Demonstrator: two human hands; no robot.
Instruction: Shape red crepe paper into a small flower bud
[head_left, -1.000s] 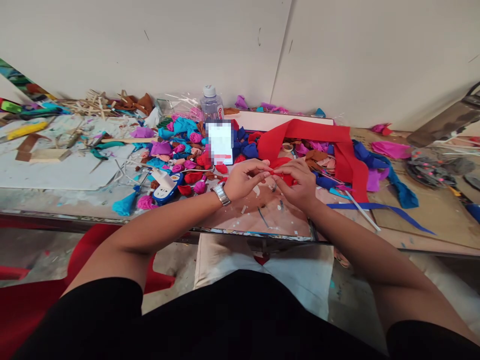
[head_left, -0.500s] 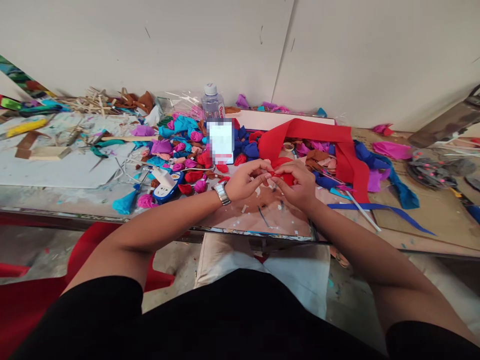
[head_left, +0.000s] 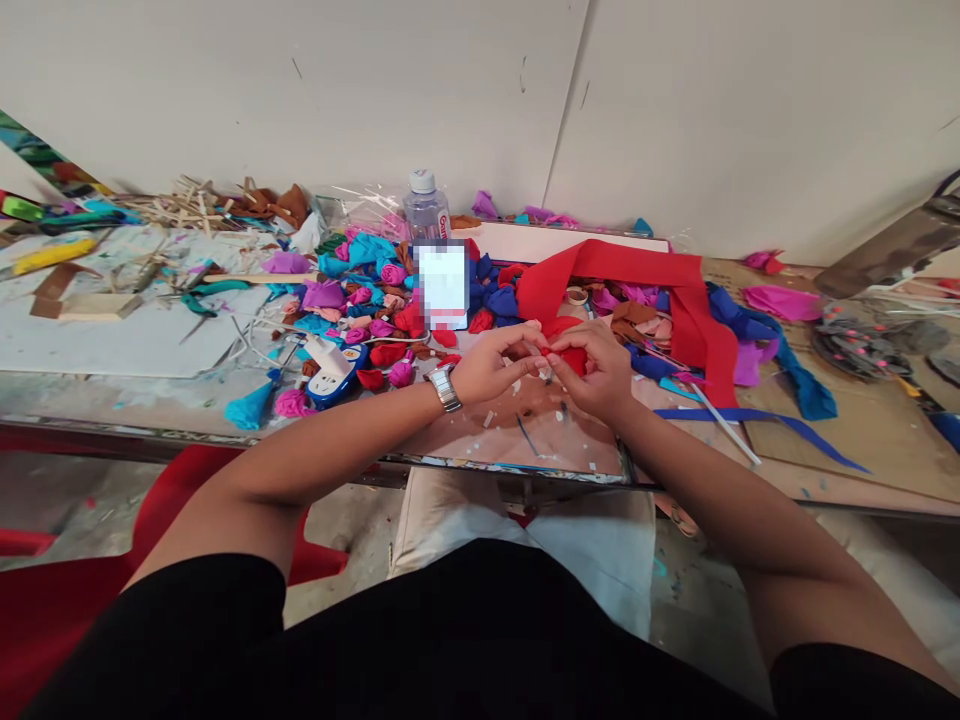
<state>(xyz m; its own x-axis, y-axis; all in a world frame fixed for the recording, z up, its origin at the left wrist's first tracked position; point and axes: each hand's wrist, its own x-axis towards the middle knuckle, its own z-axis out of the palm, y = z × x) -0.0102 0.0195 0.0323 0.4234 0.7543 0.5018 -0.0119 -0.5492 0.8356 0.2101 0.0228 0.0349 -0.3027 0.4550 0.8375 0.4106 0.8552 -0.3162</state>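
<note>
A long red crepe paper strip [head_left: 630,262] loops over the table and runs into my hands. My left hand [head_left: 499,362], with a metal watch [head_left: 445,387] at its wrist, pinches the bunched end of the strip between thumb and fingers. My right hand [head_left: 596,368] pinches the same red paper, fingertips meeting those of the left. The bunched part is mostly hidden by the fingers. Behind and left of my hands lie many rolled paper flowers [head_left: 390,352] in red, pink, blue and purple. A phone [head_left: 442,285] with a blurred screen stands among them.
A plastic bottle [head_left: 425,212] stands behind the phone. At left are a blue-and-white power strip [head_left: 337,380], green-handled pliers [head_left: 217,287] and a pile of wooden sticks [head_left: 195,205]. A blue paper strip [head_left: 787,425] and a white stick [head_left: 727,425] lie at right, near cardboard [head_left: 877,430].
My fingertips have shifted slightly on the bunched red paper, the hands staying in nearly the same place. Nothing has been put down or picked up.
</note>
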